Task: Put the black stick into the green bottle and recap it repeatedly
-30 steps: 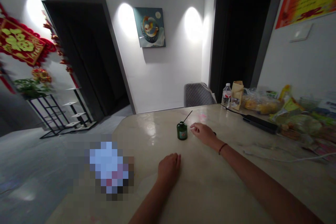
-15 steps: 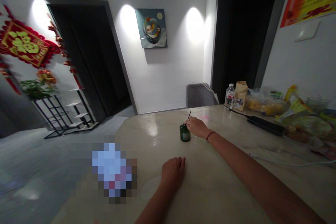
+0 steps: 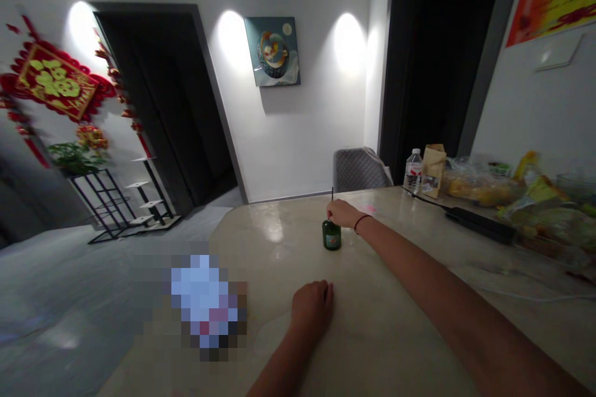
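A small dark-green glass bottle [image 3: 332,237] with a pale label stands upright on the table, ahead of me. Over its mouth, my right hand [image 3: 343,213] has its fingers closed around a thin dark stick [image 3: 332,194]. The stick's upper end points straight up above the fingers; its lower end is hidden by the hand and bottle. A dark cord circles my right wrist. Nearer to me, my left hand [image 3: 313,305] rests on the tabletop with curled fingers, apart from the bottle, and nothing shows in it.
The pale, glossy table [image 3: 279,267] has a pixelated blue-white patch [image 3: 205,298] at its left. At the right are a water bottle [image 3: 413,172], a paper bag [image 3: 433,170], a black power strip [image 3: 479,224] and bagged food [image 3: 479,186]. A grey chair [image 3: 358,170] stands behind.
My right hand has come slightly over the bottle's mouth, and the stick has gone from leaning to upright. My left hand stays in place. The view has shifted slightly.
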Action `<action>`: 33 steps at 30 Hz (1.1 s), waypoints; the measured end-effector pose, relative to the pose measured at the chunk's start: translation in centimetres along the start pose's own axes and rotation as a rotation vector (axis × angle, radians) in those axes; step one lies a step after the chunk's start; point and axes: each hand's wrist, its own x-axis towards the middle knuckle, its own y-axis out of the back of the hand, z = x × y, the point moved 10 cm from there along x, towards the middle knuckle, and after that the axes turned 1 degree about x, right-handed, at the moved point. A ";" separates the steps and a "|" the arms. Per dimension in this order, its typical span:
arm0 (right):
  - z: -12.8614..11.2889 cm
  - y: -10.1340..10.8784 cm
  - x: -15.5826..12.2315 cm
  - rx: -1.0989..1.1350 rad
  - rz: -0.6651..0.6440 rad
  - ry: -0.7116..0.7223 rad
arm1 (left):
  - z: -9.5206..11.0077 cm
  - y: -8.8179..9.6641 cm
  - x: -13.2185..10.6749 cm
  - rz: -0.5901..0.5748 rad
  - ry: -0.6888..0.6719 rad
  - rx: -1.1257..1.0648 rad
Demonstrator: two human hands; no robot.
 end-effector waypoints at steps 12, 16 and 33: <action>-2.9 0.7 0.1 -0.149 -0.024 0.125 | 0.1 0.1 -0.2 0.003 0.000 -0.014; -2.1 1.4 -0.4 -0.116 0.025 0.114 | 0.0 0.0 -0.1 -0.003 -0.003 -0.017; 3.8 4.7 -2.6 0.027 -0.196 -0.205 | -0.1 -0.1 0.0 0.005 -0.008 0.000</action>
